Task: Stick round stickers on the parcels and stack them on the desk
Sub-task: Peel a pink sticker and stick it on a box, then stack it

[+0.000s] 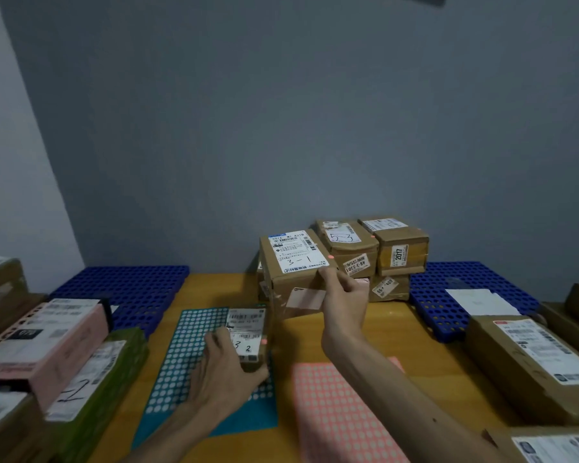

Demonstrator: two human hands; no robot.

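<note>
We see the small parcel (248, 332) marked 3 2, a pink sticker (263, 341) on its label, above the teal sticker sheet (188, 355); the brown 3-1 parcel (291, 259), likewise stickered, sits atop the stack (395, 262) at the counter (214, 290) rear.

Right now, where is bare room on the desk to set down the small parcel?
Bare wood lies between the left blue mat and the parcel stack, and between the pink sticker sheet and the right brown parcel. Both desk ends are crowded with parcels.
</note>
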